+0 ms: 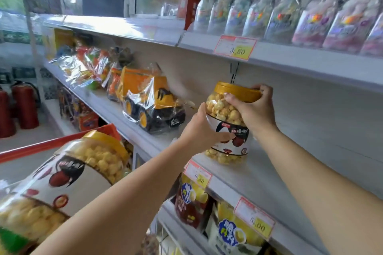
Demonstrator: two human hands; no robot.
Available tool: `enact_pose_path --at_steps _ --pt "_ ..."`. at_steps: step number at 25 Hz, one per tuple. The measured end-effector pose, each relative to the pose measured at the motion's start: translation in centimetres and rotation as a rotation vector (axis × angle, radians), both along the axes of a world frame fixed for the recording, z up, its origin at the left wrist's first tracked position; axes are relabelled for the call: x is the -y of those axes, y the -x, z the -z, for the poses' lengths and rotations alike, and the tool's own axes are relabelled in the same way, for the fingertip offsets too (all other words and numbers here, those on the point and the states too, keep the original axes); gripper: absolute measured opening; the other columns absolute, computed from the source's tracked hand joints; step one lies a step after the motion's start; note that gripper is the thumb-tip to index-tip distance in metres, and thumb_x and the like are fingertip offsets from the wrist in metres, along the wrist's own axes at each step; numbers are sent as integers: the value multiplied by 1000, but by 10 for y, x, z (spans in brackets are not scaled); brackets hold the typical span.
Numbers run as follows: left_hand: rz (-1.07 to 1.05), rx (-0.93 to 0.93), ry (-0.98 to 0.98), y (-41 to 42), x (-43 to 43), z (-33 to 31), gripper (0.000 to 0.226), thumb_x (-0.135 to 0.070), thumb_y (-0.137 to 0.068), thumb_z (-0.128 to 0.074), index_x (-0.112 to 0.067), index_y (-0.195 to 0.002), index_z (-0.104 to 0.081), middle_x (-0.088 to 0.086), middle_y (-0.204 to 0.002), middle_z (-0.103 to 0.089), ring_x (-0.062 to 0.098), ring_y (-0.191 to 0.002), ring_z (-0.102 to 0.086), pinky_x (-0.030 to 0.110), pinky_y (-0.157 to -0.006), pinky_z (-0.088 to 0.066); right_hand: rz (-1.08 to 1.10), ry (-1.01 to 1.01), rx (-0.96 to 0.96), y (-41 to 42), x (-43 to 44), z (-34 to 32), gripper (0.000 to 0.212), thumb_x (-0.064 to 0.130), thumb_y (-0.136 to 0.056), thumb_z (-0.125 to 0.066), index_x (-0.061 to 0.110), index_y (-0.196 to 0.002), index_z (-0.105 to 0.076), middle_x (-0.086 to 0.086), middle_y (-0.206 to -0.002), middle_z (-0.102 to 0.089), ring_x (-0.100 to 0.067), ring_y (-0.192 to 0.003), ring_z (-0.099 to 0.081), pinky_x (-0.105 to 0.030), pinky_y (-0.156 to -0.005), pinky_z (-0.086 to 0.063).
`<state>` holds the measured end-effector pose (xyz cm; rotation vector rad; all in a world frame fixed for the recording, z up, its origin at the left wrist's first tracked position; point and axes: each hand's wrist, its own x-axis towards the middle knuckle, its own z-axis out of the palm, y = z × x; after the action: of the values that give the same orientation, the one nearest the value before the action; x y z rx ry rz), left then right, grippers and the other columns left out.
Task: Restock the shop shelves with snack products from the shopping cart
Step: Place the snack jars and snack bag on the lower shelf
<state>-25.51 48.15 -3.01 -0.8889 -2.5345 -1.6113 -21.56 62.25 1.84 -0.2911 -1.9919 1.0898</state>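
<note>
At the front edge of the middle shelf [279, 172] the popcorn jar [228, 114] is upright; whether its base rests on the shelf or hangs just above it I cannot tell. Rigid clear plastic, probably light and slick, so waist and top are the sound holds. The left hand [199, 132] wraps the label, nearer the shelf; the right hand [255, 107] clasps the top, farther above it

Clear yellow-lidded popcorn jar [228, 122] upright on the middle shelf [290, 151], near its front edge
</note>
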Motion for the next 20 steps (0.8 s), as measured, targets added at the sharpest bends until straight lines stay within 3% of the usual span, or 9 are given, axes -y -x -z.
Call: enact_pose_path --at_steps 4,7,10,12,14,17,20 --pt "53 28 -15 30 -24 5 104 -38 -77 -83 -25 -156 -17 -4 -152 -42 21 -136 -44 24 -92 -37 33 -36 43 26 -23 7 83 55 -65 -83 30 -128 -36 -1 -132 -44 -21 -121 -49 -40 -99 -49" --pt "42 2 25 47 -40 6 99 -37 -84 -77 -27 -158 -12 2 -156 -39 25 -136 -44 26 -88 -38 -28 -50 230 24 -40 11 106 42 -69 -85 37 -148 -13 -4 -148 -25 -24 -136 -33 -41 -111 -36" --pt "-39 -1 72 56 -56 12 74 -36 -95 -65 -26 -156 -23 8 -144 -51 27 -120 -55 29 -81 -47 51 -140 344 25 -46 28 122 29 -73 -84 39 -151 9 -8 -152 -15 -28 -139 -29 -43 -107 -36" --pt "-68 -4 78 59 -67 17 53 -34 -100 -56 -23 -148 -37 8 -130 -60 22 -96 -59 27 -65 -48 161 -162 320 33 -46 42 113 31 -80 -78 33 -153 9 -13 -150 -22 -32 -135 -36 -43 -101 -40" --pt "-41 59 75 61 -76 16 43 -30 -104 -48 -21 -145 -40 7 -125 -62 19 -86 -57 25 -56 -45 241 -135 309 39 -45 54 102 31 -87 -71 31 -155 5 -17 -145 -31 -35 -127 -46 -41 -94 -43" --pt "19 178 62 69 -81 11 41 -25 -106 -38 -16 -146 -40 9 -133 -58 28 -106 -62 30 -74 -52 273 -160 314 46 -44 66 94 28 -92 -65 31 -154 6 -20 -142 -37 -36 -120 -52 -39 -88 -45" --pt "125 325 -98 70 -75 9 37 -18 -105 -42 -6 -141 -47 15 -135 -59 32 -121 -59 15 -62 -47 233 -136 351 47 -44 65 90 24 -96 -58 33 -154 10 -18 -150 -31 -35 -123 -50 -38 -88 -44"
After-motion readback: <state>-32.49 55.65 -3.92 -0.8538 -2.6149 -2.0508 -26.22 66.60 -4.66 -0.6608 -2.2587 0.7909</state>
